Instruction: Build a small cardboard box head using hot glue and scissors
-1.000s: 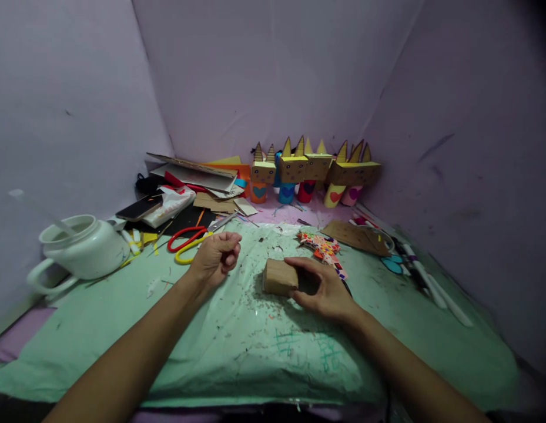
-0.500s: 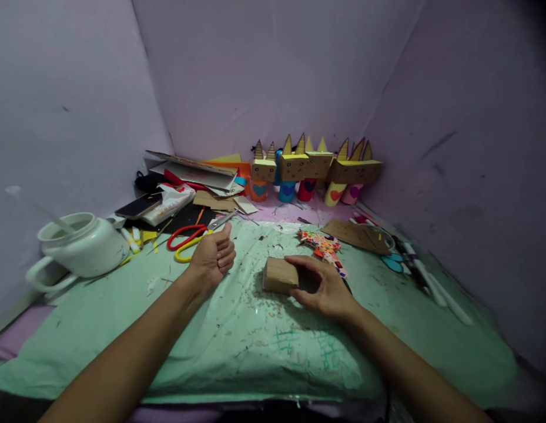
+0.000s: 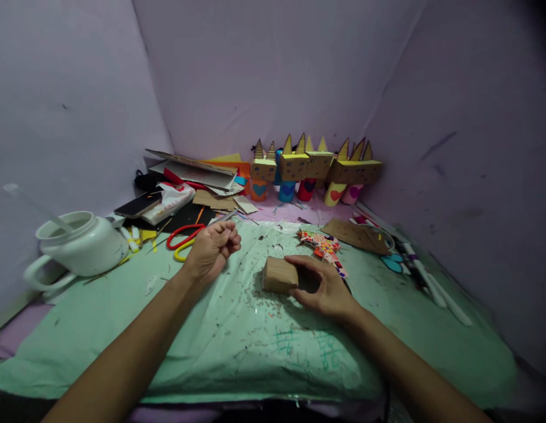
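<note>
1. Gripping the right end of a small cardboard block with the right hand, setting the thumb at the near edge and the forefinger at the far one, opening the fingers only to the block's width, leaving a gap before the palm.
2. Curling the fingers of the left hand loosely inward, bringing the thumb close to the fingertips; being unable to tell whether holding anything small there.
3. Apparently steadying the block on the green sheet, among scattered crumbs, with the left hand well apart; probably calling next for a light, even pinch, sparing the cardboard from denting.
4. Reaching in from the near right with the right forearm, turning the hand leftward; slanting the left forearm up from the near left, partly covering the scissors in this view.
5. Having patterned scraps just beyond the right hand, a white pot farther left, and facing a row of cardboard figures along the far side.
</note>
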`<state>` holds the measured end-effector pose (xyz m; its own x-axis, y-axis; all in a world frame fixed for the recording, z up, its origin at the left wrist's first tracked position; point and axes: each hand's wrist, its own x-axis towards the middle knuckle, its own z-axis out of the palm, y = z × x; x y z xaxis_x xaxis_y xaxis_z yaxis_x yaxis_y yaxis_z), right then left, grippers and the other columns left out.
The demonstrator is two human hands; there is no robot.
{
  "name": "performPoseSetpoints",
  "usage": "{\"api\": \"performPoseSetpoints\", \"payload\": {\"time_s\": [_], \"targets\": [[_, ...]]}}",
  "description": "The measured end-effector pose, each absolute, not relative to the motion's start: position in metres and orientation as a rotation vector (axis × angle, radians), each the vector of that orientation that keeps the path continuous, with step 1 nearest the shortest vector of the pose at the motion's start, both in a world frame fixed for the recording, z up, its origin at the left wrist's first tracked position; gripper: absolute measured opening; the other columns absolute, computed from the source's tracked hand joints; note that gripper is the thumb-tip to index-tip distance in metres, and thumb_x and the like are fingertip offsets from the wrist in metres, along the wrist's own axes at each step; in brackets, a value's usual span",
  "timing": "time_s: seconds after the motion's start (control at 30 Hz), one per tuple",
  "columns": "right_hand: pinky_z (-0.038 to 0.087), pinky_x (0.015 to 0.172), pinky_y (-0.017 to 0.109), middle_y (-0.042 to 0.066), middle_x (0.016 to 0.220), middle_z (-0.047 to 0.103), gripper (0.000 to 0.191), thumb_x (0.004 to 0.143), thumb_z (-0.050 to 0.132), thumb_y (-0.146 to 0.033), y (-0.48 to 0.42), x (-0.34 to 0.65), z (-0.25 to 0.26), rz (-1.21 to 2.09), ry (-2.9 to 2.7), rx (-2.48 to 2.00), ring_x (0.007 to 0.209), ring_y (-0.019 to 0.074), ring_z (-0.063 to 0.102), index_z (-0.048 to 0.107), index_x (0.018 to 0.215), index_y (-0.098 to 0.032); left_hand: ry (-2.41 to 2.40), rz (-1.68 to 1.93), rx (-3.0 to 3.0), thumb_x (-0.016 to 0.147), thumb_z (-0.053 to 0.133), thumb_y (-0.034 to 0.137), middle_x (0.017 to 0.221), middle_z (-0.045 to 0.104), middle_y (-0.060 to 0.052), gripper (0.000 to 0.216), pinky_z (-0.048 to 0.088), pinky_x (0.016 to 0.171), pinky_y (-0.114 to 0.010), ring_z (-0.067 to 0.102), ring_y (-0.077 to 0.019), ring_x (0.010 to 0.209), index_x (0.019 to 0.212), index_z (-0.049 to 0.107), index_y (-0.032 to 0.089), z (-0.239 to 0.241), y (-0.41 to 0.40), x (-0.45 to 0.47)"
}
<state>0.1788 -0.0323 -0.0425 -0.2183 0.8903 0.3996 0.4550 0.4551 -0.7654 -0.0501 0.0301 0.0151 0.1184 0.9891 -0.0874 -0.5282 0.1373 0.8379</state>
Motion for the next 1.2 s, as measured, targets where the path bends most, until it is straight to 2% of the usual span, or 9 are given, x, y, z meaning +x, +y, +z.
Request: {"api": "performPoseSetpoints", "payload": {"time_s": [0.1, 0.27, 0.37, 0.53, 0.63, 0.77, 0.87, 1.0, 1.2], "targets": [[0.052, 0.087, 0.04, 0.009, 0.106, 0.071, 0.049, 0.063, 0.068, -0.02, -0.0322, 0.1787, -0.0422, 0.626, -1.841, -1.14, 0.098, 0.0259, 0.066, 0.064, 0.112, -0.021, 0.74, 1.265, 0.819, 0.065, 0.059, 0.001, 0.052, 0.054, 0.001, 0.011, 0.044, 0.046, -0.018, 0.052, -0.0096, 0.049, 0.069, 0.058, 0.011, 0.014, 0.0298, -0.0524], [0.053, 0.085, 0.04, 0.01, 0.106, 0.071, 0.048, 0.063, 0.068, -0.02, -0.0326, 0.1786, -0.0394, 0.624, -1.856, -1.154, 0.098, 0.0265, 0.066, 0.064, 0.111, -0.02, 0.768, 1.202, 0.798, 0.072, 0.06, 0.011, 0.034, 0.037, 0.007, 0.005, 0.023, 0.028, -0.014, 0.03, -0.0053, 0.027, 0.067, 0.062, 0.013, 0.0155, 0.0278, -0.0545], [0.053, 0.085, 0.039, 0.009, 0.106, 0.071, 0.049, 0.063, 0.068, -0.02, -0.033, 0.1782, -0.0389, 0.62, -1.853, -1.158, 0.098, 0.0262, 0.067, 0.064, 0.111, -0.021, 0.872, 1.21, 0.735, 0.081, 0.054, 0.02, 0.026, 0.026, 0.007, 0.033, 0.018, 0.025, -0.014, 0.022, -0.0047, 0.022, 0.05, 0.058, 0.013, 0.0189, 0.0284, -0.0563], [0.053, 0.085, 0.04, 0.01, 0.106, 0.071, 0.048, 0.063, 0.068, -0.021, -0.0331, 0.1778, -0.0397, 0.629, -1.847, -1.168, 0.098, 0.0265, 0.067, 0.064, 0.111, -0.019, 0.896, 1.084, 0.734, 0.093, 0.037, 0.036, 0.022, 0.023, 0.002, 0.064, 0.022, 0.025, -0.017, 0.03, -0.0086, 0.021, 0.033, 0.046, 0.015, 0.0225, 0.0287, -0.0582], [0.053, 0.085, 0.04, 0.01, 0.107, 0.071, 0.047, 0.063, 0.069, -0.022, -0.033, 0.1776, -0.0387, 0.62, -1.852, -1.164, 0.099, 0.0272, 0.066, 0.064, 0.11, -0.019, 0.92, 1.075, 0.718, 0.094, 0.039, 0.029, 0.027, 0.031, 0.003, 0.055, 0.025, 0.026, -0.016, 0.036, -0.0084, 0.025, 0.043, 0.052, 0.013, 0.0215, 0.0278, -0.0562], [0.053, 0.086, 0.04, 0.011, 0.108, 0.071, 0.048, 0.064, 0.068, -0.021, -0.0328, 0.1772, -0.036, 0.617, -1.875, -1.15, 0.099, 0.0266, 0.067, 0.064, 0.111, -0.019, 0.91, 1.146, 0.805, 0.085, 0.048, 0.007, 0.049, 0.063, -0.004, 0.018, 0.048, 0.041, -0.02, 0.061, -0.0135, 0.045, 0.082, 0.066, 0.007, 0.0201, 0.0268, -0.0526], [0.054, 0.085, 0.04, 0.011, 0.107, 0.071, 0.048, 0.064, 0.068, -0.02, -0.0328, 0.1769, -0.0354, 0.604, -1.882, -1.144, 0.097, 0.0262, 0.067, 0.064, 0.111, -0.019, 0.899, 1.182, 0.823, 0.082, 0.049, 0.001, 0.073, 0.074, -0.01, 0.029, 0.056, 0.056, -0.023, 0.071, -0.0164, 0.063, 0.108, 0.06, 0.007, 0.0192, 0.0277, -0.0524], [0.054, 0.085, 0.041, 0.011, 0.107, 0.071, 0.048, 0.063, 0.069, -0.02, -0.033, 0.1769, -0.0363, 0.587, -1.883, -1.142, 0.097, 0.0269, 0.067, 0.064, 0.111, -0.019, 0.979, 1.051, 0.898, 0.086, 0.057, 0.026, 0.056, 0.07, -0.008, 0.02, 0.051, 0.044, -0.023, 0.066, -0.0167, 0.046, 0.087, 0.066, 0.008, 0.0159, 0.0306, -0.0555], [0.053, 0.085, 0.041, 0.009, 0.106, 0.071, 0.048, 0.063, 0.069, -0.019, -0.0329, 0.1769, -0.036, 0.594, -1.876, -1.125, 0.097, 0.0262, 0.067, 0.064, 0.111, -0.021, 1.066, 0.802, 0.964, 0.077, 0.05, 0.068, 0.037, 0.059, -0.011, 0.064, 0.043, 0.038, -0.023, 0.062, -0.0201, 0.039, 0.05, 0.062, 0.011, 0.0145, 0.0318, -0.0578]]}}
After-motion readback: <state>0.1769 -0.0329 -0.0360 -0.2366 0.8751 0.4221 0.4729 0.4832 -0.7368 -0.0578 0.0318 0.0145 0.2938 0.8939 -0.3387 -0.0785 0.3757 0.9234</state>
